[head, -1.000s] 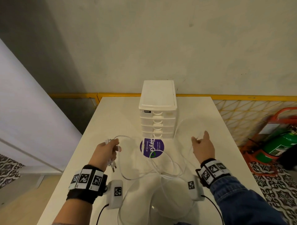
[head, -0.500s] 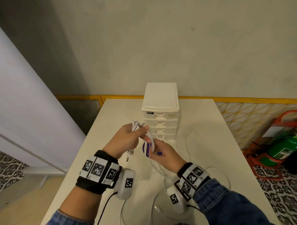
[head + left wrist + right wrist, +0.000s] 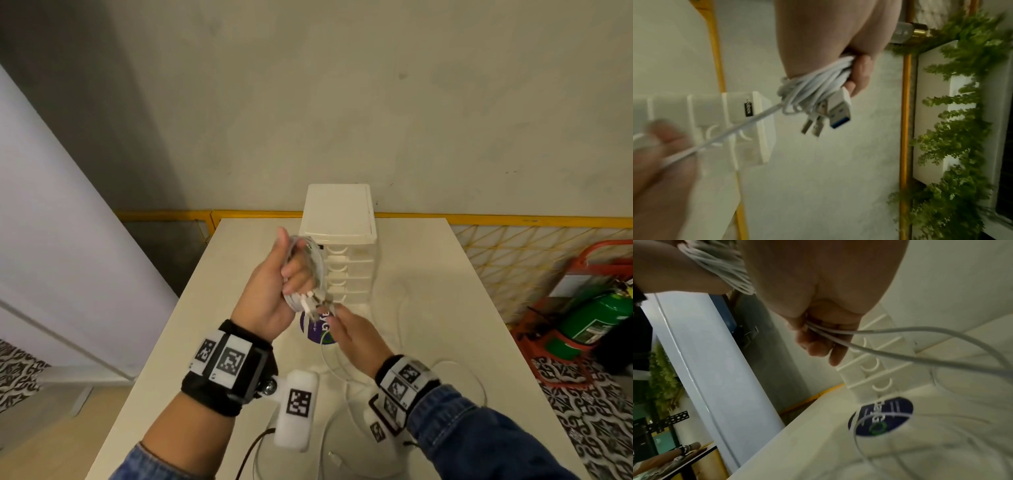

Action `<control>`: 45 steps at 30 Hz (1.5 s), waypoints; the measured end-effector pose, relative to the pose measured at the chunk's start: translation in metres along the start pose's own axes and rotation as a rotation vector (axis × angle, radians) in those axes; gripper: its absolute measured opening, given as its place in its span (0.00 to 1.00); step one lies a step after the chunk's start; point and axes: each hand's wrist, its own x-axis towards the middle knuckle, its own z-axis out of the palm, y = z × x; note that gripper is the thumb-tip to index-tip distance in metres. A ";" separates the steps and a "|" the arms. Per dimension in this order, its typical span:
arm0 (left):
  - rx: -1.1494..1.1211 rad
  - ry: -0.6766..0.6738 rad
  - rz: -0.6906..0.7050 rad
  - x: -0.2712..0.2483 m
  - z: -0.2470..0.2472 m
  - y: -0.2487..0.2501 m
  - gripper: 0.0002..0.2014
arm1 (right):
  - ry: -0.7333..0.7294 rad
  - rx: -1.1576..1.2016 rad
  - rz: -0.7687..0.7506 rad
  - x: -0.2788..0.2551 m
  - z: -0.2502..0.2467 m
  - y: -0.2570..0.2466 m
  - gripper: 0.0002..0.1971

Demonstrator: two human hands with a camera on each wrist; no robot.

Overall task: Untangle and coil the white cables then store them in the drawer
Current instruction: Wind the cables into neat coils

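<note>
a white table (image 3: 428,260) stands against a grey wall, with a small drawer unit (image 3: 339,236) at its far edge. just in front of the drawer unit, the left hand (image 3: 274,291) is raised, fingers curled round a coil of white cable (image 3: 818,81) with usb plugs (image 3: 838,112) hanging from it. the right hand (image 3: 352,335) sits lower and nearer the person, pinching the free cable strands (image 3: 879,345); one strand runs taut between the hands. the remaining slack (image 3: 404,308) trails on the table right of the drawer unit. how many separate cables are present is unclear, probably two. all drawers appear closed.
</note>
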 end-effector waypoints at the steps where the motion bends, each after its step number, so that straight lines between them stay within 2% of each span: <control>1: -0.031 0.044 0.080 0.003 0.000 0.005 0.19 | -0.035 -0.011 0.009 -0.006 0.005 0.001 0.13; 4: -0.096 0.205 0.291 0.010 -0.005 0.027 0.22 | -0.153 -0.005 0.041 -0.024 0.009 0.007 0.13; 7: -0.059 0.409 0.416 0.015 -0.017 0.043 0.21 | -0.143 -0.017 -0.048 -0.034 0.000 0.004 0.15; 9: 0.095 0.538 0.461 0.015 -0.025 0.039 0.18 | -0.109 -0.038 -0.124 -0.033 -0.006 -0.007 0.15; 11: 0.405 0.617 0.475 0.014 -0.031 0.028 0.15 | -0.070 -0.051 -0.210 -0.030 -0.013 -0.018 0.14; 12: 0.615 0.613 0.474 0.012 -0.033 0.022 0.14 | -0.043 -0.056 -0.253 -0.028 -0.018 -0.025 0.14; 14: 0.990 0.505 0.427 0.009 -0.039 0.009 0.13 | 0.022 -0.055 -0.316 -0.024 -0.030 -0.039 0.14; 15: 1.104 0.436 0.355 0.007 -0.040 0.002 0.14 | 0.049 -0.044 -0.332 -0.021 -0.037 -0.047 0.14; 17: 1.180 0.312 0.182 0.002 -0.039 -0.011 0.18 | 0.112 -0.010 -0.338 -0.015 -0.049 -0.058 0.13; 21: 1.056 0.027 -0.081 -0.013 -0.024 -0.029 0.32 | 0.223 0.019 -0.277 0.001 -0.067 -0.063 0.07; 23: 0.901 -0.046 -0.159 -0.017 -0.018 -0.033 0.32 | 0.255 0.050 -0.227 0.007 -0.075 -0.058 0.06; 26: 0.678 -0.085 -0.165 -0.017 -0.013 -0.033 0.21 | 0.256 0.140 -0.214 0.014 -0.077 -0.047 0.02; 30: 0.253 -0.129 -0.159 -0.012 -0.005 -0.025 0.13 | 0.250 0.173 -0.105 0.013 -0.063 -0.028 0.10; 33: -0.009 -0.183 -0.066 -0.008 -0.003 -0.014 0.13 | 0.133 0.100 0.011 0.004 -0.039 -0.009 0.15; 36: -0.093 -0.105 0.090 -0.003 -0.002 0.000 0.15 | -0.026 0.082 0.074 -0.010 -0.014 0.009 0.11; 40: -0.131 0.128 0.304 0.005 -0.005 0.017 0.18 | -0.145 0.142 0.069 -0.026 0.008 0.016 0.07; 43: -0.006 0.363 0.467 0.008 -0.012 0.030 0.16 | -0.219 0.148 0.033 -0.028 0.010 0.014 0.07; 45: 0.211 0.492 0.523 0.008 -0.018 0.032 0.14 | -0.209 0.122 -0.038 -0.028 0.005 0.005 0.08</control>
